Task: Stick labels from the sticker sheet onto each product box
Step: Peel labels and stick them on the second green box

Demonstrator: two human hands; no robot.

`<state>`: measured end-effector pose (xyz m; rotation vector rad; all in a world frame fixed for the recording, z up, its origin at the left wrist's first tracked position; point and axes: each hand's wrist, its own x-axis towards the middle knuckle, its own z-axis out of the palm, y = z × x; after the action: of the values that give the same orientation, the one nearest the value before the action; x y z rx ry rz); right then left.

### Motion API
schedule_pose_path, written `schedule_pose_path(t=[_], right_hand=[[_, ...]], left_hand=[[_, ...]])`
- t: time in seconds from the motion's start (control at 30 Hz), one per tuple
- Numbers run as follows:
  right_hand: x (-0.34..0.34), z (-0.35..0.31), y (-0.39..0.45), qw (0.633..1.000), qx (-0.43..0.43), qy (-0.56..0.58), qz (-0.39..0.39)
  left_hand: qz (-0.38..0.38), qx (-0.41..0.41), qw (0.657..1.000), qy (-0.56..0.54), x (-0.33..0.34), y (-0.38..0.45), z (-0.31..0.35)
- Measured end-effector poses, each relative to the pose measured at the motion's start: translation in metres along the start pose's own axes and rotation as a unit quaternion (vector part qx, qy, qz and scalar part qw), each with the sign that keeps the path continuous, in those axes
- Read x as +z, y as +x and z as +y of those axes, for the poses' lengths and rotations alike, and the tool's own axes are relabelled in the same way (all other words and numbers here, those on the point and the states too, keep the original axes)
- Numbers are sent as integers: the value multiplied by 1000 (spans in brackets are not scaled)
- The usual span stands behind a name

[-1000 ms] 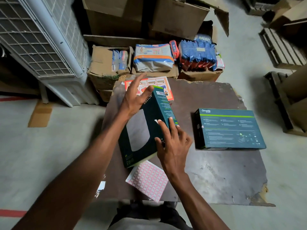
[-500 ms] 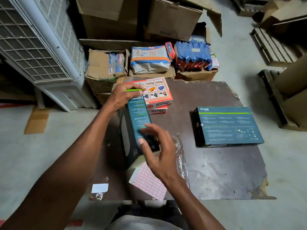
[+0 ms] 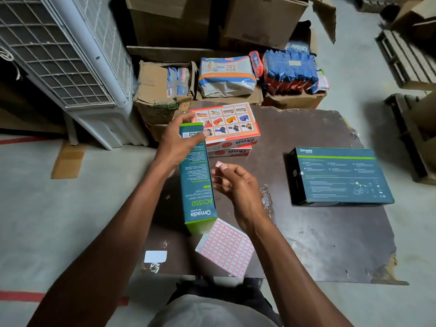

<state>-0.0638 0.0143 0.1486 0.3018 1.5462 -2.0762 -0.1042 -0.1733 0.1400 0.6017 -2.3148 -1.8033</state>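
With a single label [image 3: 219, 164] already off the sheet and pinched at the right hand's [image 3: 238, 188] fingertips [image 3: 224, 166], this looks like the apply step: sticker peeled, not yet on a box.

Target is most likely the teal Omada box [image 3: 197, 185], standing on its long edge on the dark board [image 3: 330, 244], narrow printed face up. Label hangs just beside that face, near the middle of its length, apart from it. Next move calls for bringing the sticker over onto a bare patch of the box, clear of the print and of the white code sticker at the far end, then pressing it flat. Box is narrow and tall like this, so it could tip if pressed without support.

Hands:
- Left hand [image 3: 180, 143]: at the far end of the upright box, fingers spread and loosely curved over the top corner, thumb against the box's right side. Steadying more than clamping; can't tell how firm.
- Right hand: thumb and forefinger pinch the label, other fingers loosely fanned, touching nothing else.

Sticker sheet [image 3: 226, 247] lies flat on the board, one corner tucked at the near end of the upright box. Second Omada box [image 3: 339, 177] lies flat, well apart to the right. Two red Ikon boxes [image 3: 230, 135] are stacked at the far side, just beside the left hand.
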Motion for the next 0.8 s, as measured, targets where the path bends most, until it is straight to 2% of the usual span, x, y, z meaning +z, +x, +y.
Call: schedule_pose_path(t=[0.17, 0.43, 0.8], right_hand=[[3, -1, -1, 998, -28, -51, -9], [5, -5, 5, 998, -7, -68, -13], [4, -15, 15, 986, -14, -167, 0]], left_hand=[[20, -2, 1000, 6, 9, -20, -8], [20, -3, 999, 32, 11, -18, -11], [40, -8, 998, 44, 15, -17, -14]])
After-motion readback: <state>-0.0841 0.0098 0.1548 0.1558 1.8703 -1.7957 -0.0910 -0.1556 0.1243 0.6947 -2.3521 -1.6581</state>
